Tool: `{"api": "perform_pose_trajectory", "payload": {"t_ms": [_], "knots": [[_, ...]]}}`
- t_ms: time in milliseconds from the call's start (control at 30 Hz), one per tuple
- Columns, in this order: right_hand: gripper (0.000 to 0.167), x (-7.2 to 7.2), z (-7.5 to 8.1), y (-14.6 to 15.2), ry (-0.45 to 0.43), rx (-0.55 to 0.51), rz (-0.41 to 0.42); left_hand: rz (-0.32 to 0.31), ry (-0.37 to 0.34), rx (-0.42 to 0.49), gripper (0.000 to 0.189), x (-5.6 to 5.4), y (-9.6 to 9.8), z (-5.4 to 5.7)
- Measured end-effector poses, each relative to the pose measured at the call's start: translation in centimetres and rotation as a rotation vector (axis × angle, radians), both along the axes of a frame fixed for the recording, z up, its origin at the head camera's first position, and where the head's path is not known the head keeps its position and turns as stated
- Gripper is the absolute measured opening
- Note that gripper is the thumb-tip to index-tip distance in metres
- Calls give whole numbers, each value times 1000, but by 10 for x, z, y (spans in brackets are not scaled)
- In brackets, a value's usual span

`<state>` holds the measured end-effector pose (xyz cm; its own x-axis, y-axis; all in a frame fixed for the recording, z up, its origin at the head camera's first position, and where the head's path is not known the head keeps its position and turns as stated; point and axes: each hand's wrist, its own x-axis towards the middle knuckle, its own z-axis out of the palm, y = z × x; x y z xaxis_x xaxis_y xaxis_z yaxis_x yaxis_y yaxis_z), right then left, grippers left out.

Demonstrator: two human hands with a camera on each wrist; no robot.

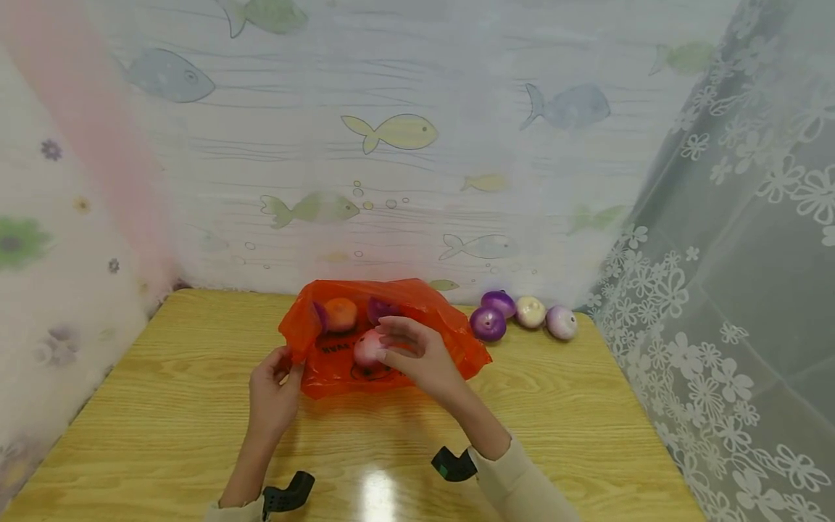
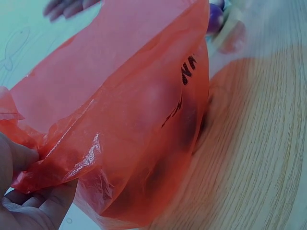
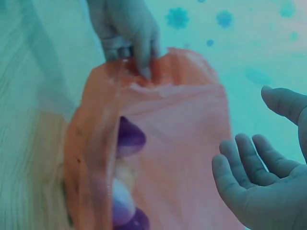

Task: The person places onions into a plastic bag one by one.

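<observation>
A red plastic bag (image 1: 417,293) with black print lies on the table, its mouth held wide. My left hand (image 1: 275,391) pinches the bag's left edge between thumb and fingers, which the left wrist view shows close up. Inside the bag are purple onions (image 3: 130,136), an orange-looking round one (image 1: 341,315) and a pale pinkish onion (image 1: 368,349). Over the bag's mouth is my right hand (image 1: 420,355), fingers spread and bent a little. The right wrist view shows that palm (image 3: 268,191) holding nothing, apart from the onions.
To the right of the bag, at the table's back edge, sit two purple onions (image 1: 488,324), a cream-white onion (image 1: 530,312) and a pale purple onion (image 1: 562,322). Behind the wooden table (image 1: 554,435) hangs a fish-patterned curtain (image 1: 404,239); a flowered lace curtain (image 1: 711,377) borders the right.
</observation>
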<state>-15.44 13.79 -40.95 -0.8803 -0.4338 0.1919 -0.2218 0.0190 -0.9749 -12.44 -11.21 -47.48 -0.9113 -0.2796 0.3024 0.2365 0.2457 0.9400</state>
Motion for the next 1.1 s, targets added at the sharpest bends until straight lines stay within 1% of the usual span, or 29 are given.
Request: {"api": "perform_pose_trajectory", "payload": {"t_ms": [167,300,467,567,700,800,833,967,1100], "knots": [[44,9,12,14,1,-43,-22,8,0,3,23,1,-1,1],[45,13,21,31,53,-79,-68,12,4,-4,24,1,-2,1],[45,14,26,56,119,-122,-154,18,2,4,23,0,-2,1],[41,13,24,70,128,-175,-230,24,2,2,22,0,-2,1],[33,6,15,89,115,-258,-357,27,2,-3,22,0,-4,0],[30,-2,3,102,98,-291,-454,32,-5,-3,22,0,-5,0],[29,-5,-2,106,93,-288,-482,33,-8,-3,22,0,-5,0],[27,-14,-23,122,87,-208,-599,35,-12,-12,23,0,-6,-1],[25,-22,-46,135,93,-114,-680,41,-5,-13,23,0,-7,-1]]}}
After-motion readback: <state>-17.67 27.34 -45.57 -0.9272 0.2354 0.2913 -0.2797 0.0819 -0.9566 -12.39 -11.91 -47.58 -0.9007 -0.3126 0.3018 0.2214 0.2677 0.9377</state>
